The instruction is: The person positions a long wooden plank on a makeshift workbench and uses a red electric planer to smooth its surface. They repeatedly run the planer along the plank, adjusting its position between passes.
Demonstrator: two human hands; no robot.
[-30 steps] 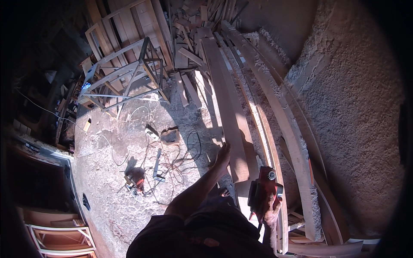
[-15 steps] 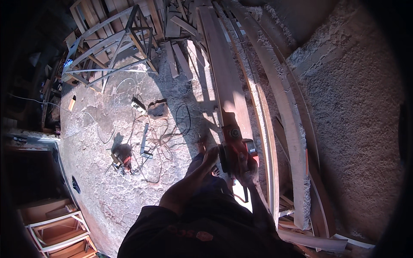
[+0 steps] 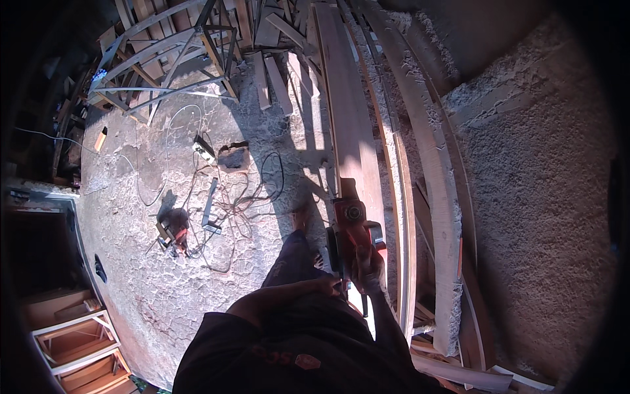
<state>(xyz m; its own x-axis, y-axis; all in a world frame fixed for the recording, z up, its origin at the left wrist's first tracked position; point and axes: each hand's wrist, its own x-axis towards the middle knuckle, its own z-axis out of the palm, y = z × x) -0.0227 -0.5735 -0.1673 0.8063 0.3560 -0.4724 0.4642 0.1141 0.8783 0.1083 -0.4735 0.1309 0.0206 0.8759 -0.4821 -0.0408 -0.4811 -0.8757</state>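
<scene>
A red and black electric planer rests on a long wooden board that runs away from me. My right hand is wrapped round the planer's rear handle. Close to my waist, my left hand is beside the planer's back end; its fingers are in shadow, and I cannot tell whether they touch the tool. A dark cord hangs down behind the planer.
Rough timber beams lie along the right side. Across the left floor are a red power tool, an angled metal piece, a power strip and tangled cables. A frame stands at the far left.
The planer and my right hand have come back slightly toward me along the board. My left hand has dropped from beside the planer's body to near its back end at my waist.
</scene>
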